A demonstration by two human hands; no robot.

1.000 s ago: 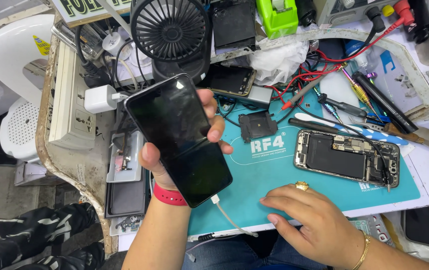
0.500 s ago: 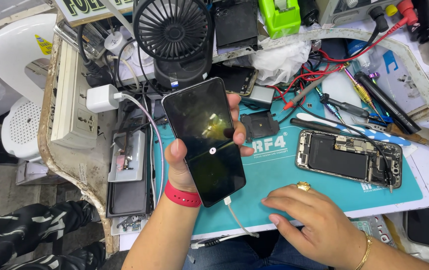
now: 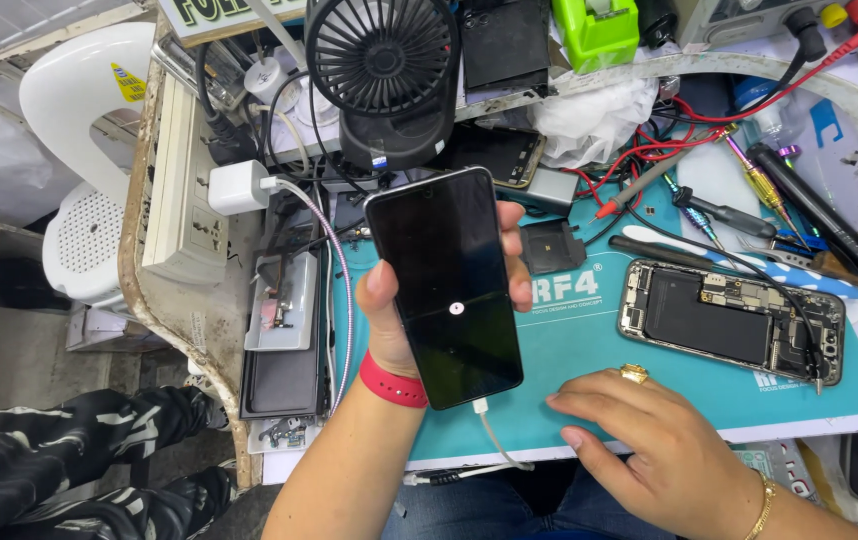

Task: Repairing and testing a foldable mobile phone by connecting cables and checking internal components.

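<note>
The phone (image 3: pixel 446 285) is held above the mat (image 3: pixel 589 385), the opened phone (image 3: pixel 734 320) lying to its right, the fan (image 3: pixel 384 75) behind.

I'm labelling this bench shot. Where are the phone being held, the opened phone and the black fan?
held phone (image 3: pixel 444 285), head view, dark screen.
opened phone (image 3: pixel 734 320), head view, exposed battery.
black fan (image 3: pixel 382 52), head view, front grille.

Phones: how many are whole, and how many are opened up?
Whole phones: 1, held in the left hand, phone
Opened-up phones: 1, on the mat, opened phone
Total: 2
</note>
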